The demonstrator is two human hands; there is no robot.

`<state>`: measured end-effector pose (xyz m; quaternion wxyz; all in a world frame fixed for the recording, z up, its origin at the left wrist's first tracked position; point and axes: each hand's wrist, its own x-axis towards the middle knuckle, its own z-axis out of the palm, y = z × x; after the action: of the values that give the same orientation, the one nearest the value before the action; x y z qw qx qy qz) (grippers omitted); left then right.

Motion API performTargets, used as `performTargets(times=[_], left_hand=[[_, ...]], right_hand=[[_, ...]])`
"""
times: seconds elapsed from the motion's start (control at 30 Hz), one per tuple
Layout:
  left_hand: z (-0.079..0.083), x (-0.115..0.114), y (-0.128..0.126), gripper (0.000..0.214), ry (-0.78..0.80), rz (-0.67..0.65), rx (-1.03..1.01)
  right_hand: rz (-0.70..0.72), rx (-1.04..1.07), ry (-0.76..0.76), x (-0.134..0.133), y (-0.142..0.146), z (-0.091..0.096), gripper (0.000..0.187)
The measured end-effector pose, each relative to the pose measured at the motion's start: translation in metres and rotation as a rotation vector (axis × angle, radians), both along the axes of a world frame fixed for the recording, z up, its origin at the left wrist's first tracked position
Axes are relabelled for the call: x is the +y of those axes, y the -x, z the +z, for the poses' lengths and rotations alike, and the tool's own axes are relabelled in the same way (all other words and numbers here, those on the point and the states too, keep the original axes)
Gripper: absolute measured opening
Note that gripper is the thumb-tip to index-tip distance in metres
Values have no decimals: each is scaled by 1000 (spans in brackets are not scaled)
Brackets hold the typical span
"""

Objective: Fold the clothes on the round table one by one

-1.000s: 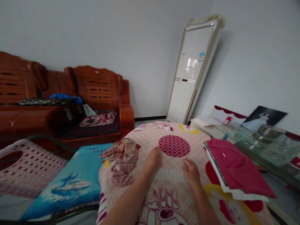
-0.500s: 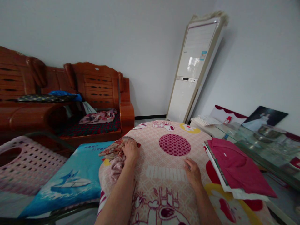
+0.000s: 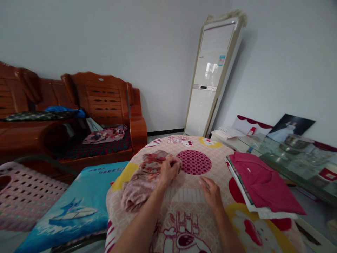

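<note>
My left hand (image 3: 168,169) is closed on a crumpled pink floral garment (image 3: 142,179), gripping its upper edge. The garment lies on a pink cartoon-print cloth (image 3: 195,218) that covers the table in front of me. My right hand (image 3: 212,191) rests flat on that cloth with fingers stretched out, a little to the right of the garment and holding nothing. A folded red shirt (image 3: 259,182) lies on a stack of folded clothes at the cloth's right edge.
A blue dolphin-print cushion (image 3: 76,207) and a pink perforated plastic stool (image 3: 23,191) sit at the left. Behind them stands a wooden sofa (image 3: 100,116) with clothes on it. A tall white air conditioner (image 3: 210,73) stands at the wall. A glass table (image 3: 297,158) is at right.
My left hand went from the cloth's middle to the floral garment, took hold of it and dragged it rightward toward the middle. The right hand barely moved.
</note>
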<state>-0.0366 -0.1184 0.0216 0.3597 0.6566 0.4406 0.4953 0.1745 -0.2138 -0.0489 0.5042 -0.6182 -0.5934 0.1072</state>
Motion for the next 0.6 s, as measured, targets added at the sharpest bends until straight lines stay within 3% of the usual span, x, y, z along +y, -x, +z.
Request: performTargets(times=[0.07,0.1,0.17,0.27,0.4,0.6], left_hand=[[-3,-18,-32,9,-2,-237,-119],[-6,-26,-44,9,13,-284,-148],[-11,-39,-61,12,16,-346,-113],[-15,-47,-67,17,-28,-354,0],[-10,-38,-51,20,-98,-230,103],[-14,-1,1,28,-192,221,416]], right_hand=[[115,66,42,-4,12,13,44],[165,97,66,-6,16,17,44],[224,152,106,-8,20,23,41],[206,210,138,-7,15,21,38],[80,272,122,-4,2,11,37],[-69,259,35,-4,-3,7,40]])
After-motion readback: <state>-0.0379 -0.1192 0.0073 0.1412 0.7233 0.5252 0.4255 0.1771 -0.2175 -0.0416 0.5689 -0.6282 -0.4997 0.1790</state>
